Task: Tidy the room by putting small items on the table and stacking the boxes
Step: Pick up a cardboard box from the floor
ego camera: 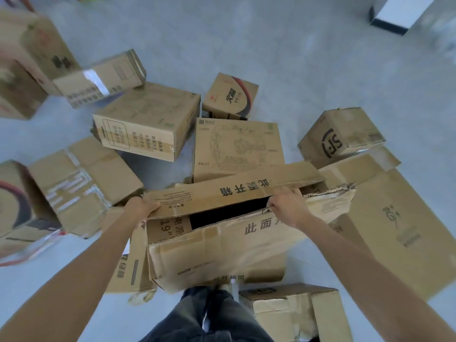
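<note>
Bare arms stretch from the lower corners toward mid-frame. The left hand (142, 209) grips the open box (222, 245) by a flap end; the right hand (287, 203) curls over its opening's edge.

Grey floor (296, 45), white unit (399, 8) top R.

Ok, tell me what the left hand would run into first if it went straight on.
The left hand grips the long brown cardboard flap, so that comes first. Beyond it, probably the flat brown cardboard box with a line drawing, though depth is unclear.
</note>
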The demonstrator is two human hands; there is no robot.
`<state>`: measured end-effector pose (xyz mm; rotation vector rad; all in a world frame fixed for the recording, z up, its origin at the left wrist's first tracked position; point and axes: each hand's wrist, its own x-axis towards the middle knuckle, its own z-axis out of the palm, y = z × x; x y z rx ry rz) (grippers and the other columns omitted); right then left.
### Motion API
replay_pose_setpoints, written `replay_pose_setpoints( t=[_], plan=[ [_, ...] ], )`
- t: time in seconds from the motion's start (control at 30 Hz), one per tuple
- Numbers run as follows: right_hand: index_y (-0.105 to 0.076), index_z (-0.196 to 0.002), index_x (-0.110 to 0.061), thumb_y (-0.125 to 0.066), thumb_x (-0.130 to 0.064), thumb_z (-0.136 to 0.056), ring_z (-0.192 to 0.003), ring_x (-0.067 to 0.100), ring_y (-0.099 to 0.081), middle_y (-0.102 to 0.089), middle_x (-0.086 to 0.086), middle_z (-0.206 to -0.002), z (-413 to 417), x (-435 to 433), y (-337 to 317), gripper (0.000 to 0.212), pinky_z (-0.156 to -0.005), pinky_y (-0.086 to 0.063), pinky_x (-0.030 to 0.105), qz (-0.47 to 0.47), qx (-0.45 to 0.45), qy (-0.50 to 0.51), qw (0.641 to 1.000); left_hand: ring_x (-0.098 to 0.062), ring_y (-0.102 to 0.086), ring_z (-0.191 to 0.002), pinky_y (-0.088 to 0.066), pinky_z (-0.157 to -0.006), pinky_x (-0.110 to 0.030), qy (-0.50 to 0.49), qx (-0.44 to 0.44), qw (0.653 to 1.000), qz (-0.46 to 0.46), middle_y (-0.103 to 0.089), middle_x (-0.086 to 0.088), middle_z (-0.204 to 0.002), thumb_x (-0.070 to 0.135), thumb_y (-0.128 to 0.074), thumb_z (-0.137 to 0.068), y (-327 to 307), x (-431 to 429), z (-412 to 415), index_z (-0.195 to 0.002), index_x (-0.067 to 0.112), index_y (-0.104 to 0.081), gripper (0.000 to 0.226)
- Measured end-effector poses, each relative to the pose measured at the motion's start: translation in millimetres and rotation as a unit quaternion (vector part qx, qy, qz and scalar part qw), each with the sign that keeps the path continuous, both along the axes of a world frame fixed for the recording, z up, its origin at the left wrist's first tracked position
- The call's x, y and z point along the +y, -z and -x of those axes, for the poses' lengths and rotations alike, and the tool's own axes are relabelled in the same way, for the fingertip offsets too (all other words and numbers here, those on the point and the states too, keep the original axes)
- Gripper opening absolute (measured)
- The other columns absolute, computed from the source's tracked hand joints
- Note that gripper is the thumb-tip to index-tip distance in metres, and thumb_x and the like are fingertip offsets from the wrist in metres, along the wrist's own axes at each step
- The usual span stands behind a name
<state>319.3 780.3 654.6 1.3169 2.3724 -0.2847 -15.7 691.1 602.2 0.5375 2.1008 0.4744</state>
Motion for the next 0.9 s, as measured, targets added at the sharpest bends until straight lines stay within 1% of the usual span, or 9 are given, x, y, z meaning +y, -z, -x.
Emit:
replay_pose_setpoints(
  t=[0.07,0.13,0.2,0.27,0.4,0.47,0.67,0.8,0.9],
  plan=[
    [-0.062,-0.116,-0.020,-0.040,-0.018,-0.097,-0.125,0.025,-0.036,-0.050,0.005,-0.129,22,-10,16,0.029,-0.099,-0.027,0.039,0.026,-0.024,-0.022,0.999,-0.029,-0.056,-0.070,-0.042,-0.061,-0.034,0.043,0.049,0.997,0.050,-0.058,-0.018,-0.077,0.020,-0.065,-0.087,16,-25,9,-0.089,-0.004,-0.058,0.025],
    [-0.062,-0.116,-0.015,-0.042,-0.014,-0.096,-0.125,0.027,-0.036,-0.048,0.008,-0.131,42,-23,34,0.028,-0.102,-0.027,0.042,0.051,-0.058,-0.043,0.996,-0.033,-0.061,-0.095,-0.043,-0.070,-0.033,0.079,0.062,0.991,0.092,-0.062,-0.022,-0.103,0.021,-0.067,-0.086,30,-48,13,-0.115,-0.007,-0.054,0.042],
    [-0.059,-0.117,-0.008,-0.043,-0.010,-0.094,-0.124,0.028,-0.039,-0.048,0.011,-0.131,51,-38,51,0.028,-0.105,-0.026,0.042,0.078,-0.096,-0.042,0.991,-0.033,-0.056,-0.109,-0.046,-0.079,-0.033,0.132,0.087,0.980,0.120,-0.052,-0.021,-0.125,0.024,-0.069,-0.083,40,-67,11,-0.133,-0.002,-0.039,0.064],
    [-0.057,-0.117,-0.007,-0.041,-0.009,-0.094,-0.122,0.028,-0.040,-0.049,0.012,-0.129,48,-51,67,0.028,-0.105,-0.028,0.042,0.098,-0.111,0.000,0.989,-0.035,-0.045,-0.121,-0.045,-0.095,-0.042,0.190,0.126,0.966,0.124,-0.038,-0.019,-0.137,0.029,-0.068,-0.082,46,-81,4,-0.141,0.008,-0.029,0.073],
    [-0.057,-0.115,-0.012,-0.038,-0.007,-0.093,-0.124,0.027,-0.037,-0.047,0.010,-0.130,40,-64,75,0.030,-0.102,-0.031,0.040,0.075,-0.052,0.057,0.994,-0.029,-0.017,-0.138,-0.028,-0.109,-0.043,0.348,0.212,0.913,0.041,-0.018,-0.006,-0.151,0.028,-0.055,-0.088,48,-90,-19,-0.143,0.023,-0.027,0.063],
    [-0.058,-0.115,-0.015,-0.036,-0.011,-0.095,-0.125,0.026,-0.037,-0.046,0.009,-0.132,41,-62,72,0.030,-0.102,-0.030,0.039,0.072,-0.031,0.069,0.995,-0.026,-0.007,-0.142,-0.020,-0.114,-0.042,0.407,0.203,0.891,0.011,-0.011,0.000,-0.154,0.031,-0.053,-0.089,48,-89,-28,-0.145,0.026,-0.027,0.062],
    [-0.047,-0.126,-0.018,-0.040,-0.020,-0.094,-0.132,0.026,-0.030,-0.037,0.007,-0.143,35,-61,70,0.033,-0.111,-0.020,0.043,0.085,-0.040,0.058,0.994,-0.024,-0.005,-0.144,-0.010,-0.117,-0.042,0.444,0.156,0.881,0.039,-0.010,0.003,-0.157,0.041,-0.059,-0.085,53,-76,-26,-0.149,0.029,-0.019,0.076],
    [-0.049,-0.121,-0.020,-0.044,-0.027,-0.093,-0.130,0.024,-0.032,-0.037,0.005,-0.143,32,-61,69,0.029,-0.110,-0.021,0.044,0.068,-0.042,0.045,0.996,-0.024,-0.008,-0.144,-0.012,-0.116,-0.040,0.537,0.239,0.808,0.040,-0.011,-0.003,-0.156,0.041,-0.056,-0.087,50,-64,-19,-0.148,0.027,-0.021,0.072],
    [-0.051,-0.120,-0.023,-0.045,-0.028,-0.094,-0.130,0.023,-0.033,-0.037,0.003,-0.142,31,-57,62,0.028,-0.111,-0.020,0.041,0.053,-0.030,0.051,0.997,-0.021,-0.019,-0.140,-0.017,-0.114,-0.038,0.539,0.268,0.798,-0.011,-0.023,0.000,-0.152,0.027,-0.053,-0.087,48,-58,-18,-0.141,0.028,-0.034,0.057]
  ],
)
